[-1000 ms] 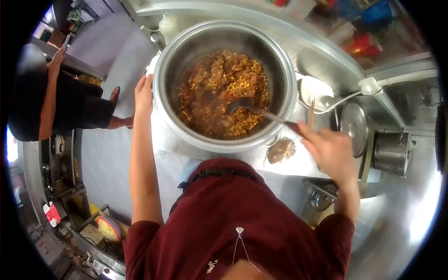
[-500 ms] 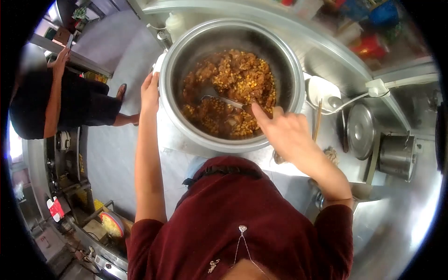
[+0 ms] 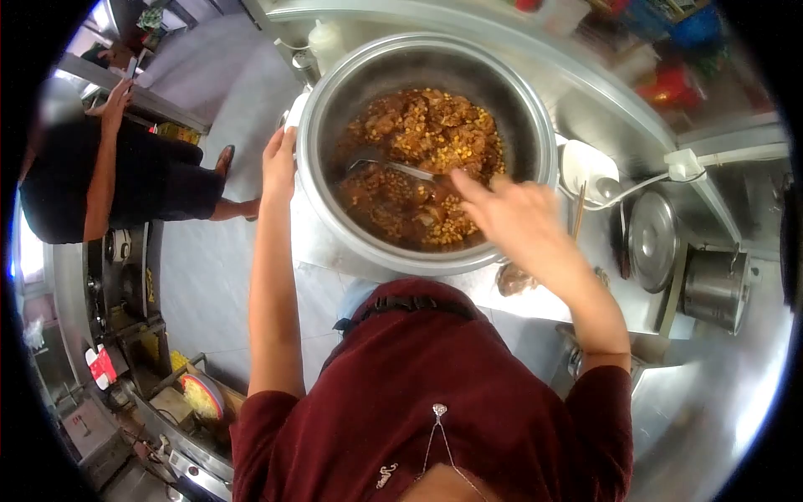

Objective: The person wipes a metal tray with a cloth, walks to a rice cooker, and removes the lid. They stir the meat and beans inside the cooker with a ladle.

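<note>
A large round metal pot (image 3: 545, 159) holds brown stewed chunks (image 3: 418, 113) with yellow corn-like kernels in dark sauce. My left hand (image 3: 278, 166) grips the pot's left side, fingers at the outer wall. Over the pot's right half, my right hand (image 3: 514, 216) is closed around the dark handle of a metal cooking spoon (image 3: 408, 170). Its forefinger points along the handle, and the fingers are slightly blurred. The spoon's head lies in the sauce at the pot's left, partly sunk in the food.
Right of the pot are a white dish (image 3: 583, 171), chopsticks (image 3: 579, 209), a round metal lid (image 3: 652, 241) and a steel pot (image 3: 715, 284). A white squeeze bottle (image 3: 324, 43) stands behind the rim. Another person (image 3: 109, 176) stands at the left, holding a phone.
My right hand and the spoon have shifted slightly within the pot, the head still in the food. The whole view has moved a little; my left hand keeps its place on the pot.
</note>
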Demonstrator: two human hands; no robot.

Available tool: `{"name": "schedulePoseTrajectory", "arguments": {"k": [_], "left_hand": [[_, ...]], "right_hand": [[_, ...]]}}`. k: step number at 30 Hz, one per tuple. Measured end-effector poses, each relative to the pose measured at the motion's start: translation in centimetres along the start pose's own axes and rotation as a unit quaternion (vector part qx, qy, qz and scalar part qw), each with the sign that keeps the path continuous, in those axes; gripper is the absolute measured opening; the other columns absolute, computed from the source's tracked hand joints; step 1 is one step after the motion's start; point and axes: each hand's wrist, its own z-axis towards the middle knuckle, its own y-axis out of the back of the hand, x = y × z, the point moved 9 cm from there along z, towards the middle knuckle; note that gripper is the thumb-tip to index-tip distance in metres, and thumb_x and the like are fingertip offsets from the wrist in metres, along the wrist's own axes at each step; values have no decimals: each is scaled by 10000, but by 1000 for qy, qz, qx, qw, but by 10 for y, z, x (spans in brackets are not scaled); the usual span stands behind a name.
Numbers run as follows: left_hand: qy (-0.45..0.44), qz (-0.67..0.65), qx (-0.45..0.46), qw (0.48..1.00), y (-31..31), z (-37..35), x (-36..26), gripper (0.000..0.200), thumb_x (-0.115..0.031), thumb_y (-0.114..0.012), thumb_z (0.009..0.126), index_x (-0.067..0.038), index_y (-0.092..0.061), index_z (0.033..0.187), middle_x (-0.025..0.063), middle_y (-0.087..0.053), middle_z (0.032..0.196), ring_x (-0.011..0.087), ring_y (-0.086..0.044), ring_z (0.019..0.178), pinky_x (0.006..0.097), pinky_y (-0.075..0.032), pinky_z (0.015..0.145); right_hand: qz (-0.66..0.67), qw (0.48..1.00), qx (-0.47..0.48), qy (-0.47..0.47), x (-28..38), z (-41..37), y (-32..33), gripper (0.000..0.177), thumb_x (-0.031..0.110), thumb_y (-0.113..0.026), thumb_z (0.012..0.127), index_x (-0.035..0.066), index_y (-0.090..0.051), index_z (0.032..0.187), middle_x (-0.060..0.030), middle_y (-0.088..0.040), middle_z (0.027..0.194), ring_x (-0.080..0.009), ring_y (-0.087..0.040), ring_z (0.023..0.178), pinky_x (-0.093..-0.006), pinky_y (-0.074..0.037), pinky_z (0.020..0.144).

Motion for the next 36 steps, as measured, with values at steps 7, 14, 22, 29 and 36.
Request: {"name": "schedulePoseTrajectory", "arguments": {"k": [7, 14, 22, 29, 36], "left_hand": [[-15, 13, 10, 1000, -3, 1, -4, 435, -263, -537, 875, 1, -467, 1213, 65, -567, 1032, 131, -505, 908, 240, -411, 731], [-4, 23, 1, 1000, -1, 0, -4, 448, -276, -544, 870, -1, -466, 1215, 63, -563, 1055, 136, -503, 920, 254, -415, 736], [0, 25, 8, 1000, 1, 3, 0, 481, -296, -547, 865, -19, -445, 1245, 83, -546, 1126, 174, -494, 1011, 298, -415, 808], [-8, 15, 18, 1000, -8, -8, -11, 413, -271, -514, 886, -21, -475, 1212, 66, -565, 1056, 151, -505, 950, 289, -422, 774], [-13, 32, 12, 999, -4, -1, -8, 415, -268, -513, 885, -19, -472, 1214, 67, -559, 1054, 146, -503, 924, 285, -422, 771]], "right_hand": [[-38, 999, -34, 20, 15, 2, -9, 439, 34, -532, 757, 14, -487, 1193, -128, -566, 643, -199, -588, 504, -318, -449, 412], [-7, 997, -52, -50, -12, -5, 28, 421, 73, -519, 790, 66, -480, 1209, -125, -564, 680, -225, -587, 519, -340, -459, 454], [-52, 998, 13, -37, -1, -32, -30, 547, 28, -562, 729, 57, -428, 1258, -121, -549, 662, -178, -554, 464, -308, -422, 364], [-20, 988, -120, -92, -42, -55, 22, 388, 261, -615, 793, 188, -552, 1169, -66, -497, 583, -193, -521, 423, -311, -415, 391], [-115, 987, -73, -89, -36, -14, -42, 502, 138, -559, 756, 117, -462, 1248, -92, -529, 644, -180, -534, 436, -306, -433, 382]]}}
